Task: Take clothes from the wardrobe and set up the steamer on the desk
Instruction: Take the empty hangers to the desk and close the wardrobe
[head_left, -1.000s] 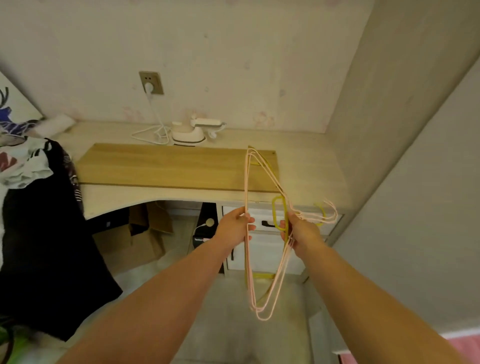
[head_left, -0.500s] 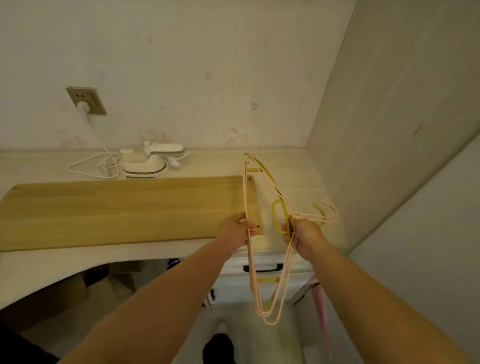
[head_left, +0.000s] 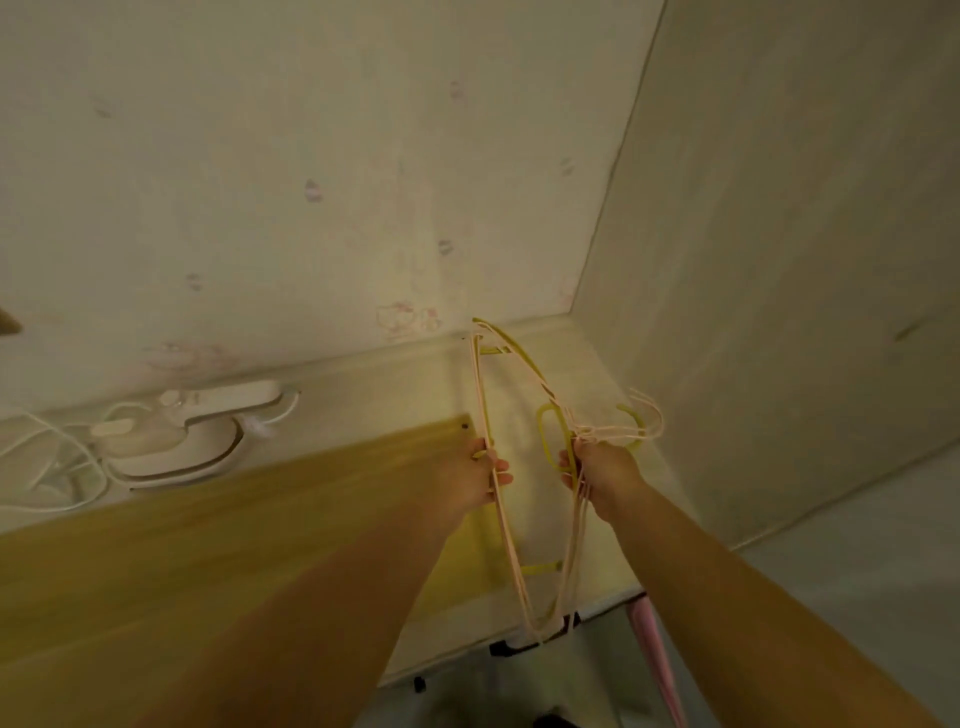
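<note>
A bundle of empty pink and yellow hangers (head_left: 524, 374) hangs upright between my two hands above the right end of the pale desk (head_left: 597, 374). My left hand (head_left: 480, 475) grips the bundle's bottom bars. My right hand (head_left: 597, 470) grips the necks just below the hooks, which point right. The white steamer (head_left: 176, 441) lies on the desk against the wall, left of my hands, with its white cord (head_left: 47, 467) looped beside it. No clothes are in view.
A wooden board (head_left: 208, 525) lies flat on the desk under my left forearm. A wardrobe side panel (head_left: 779, 260) rises close on the right. Below the desk edge is a drawer with a black handle (head_left: 501, 648), and a pink object (head_left: 654, 660) stands beside it.
I have moved closer to the desk, so the hangers now hang over its right end instead of in front of it. Both hands keep the same hold.
</note>
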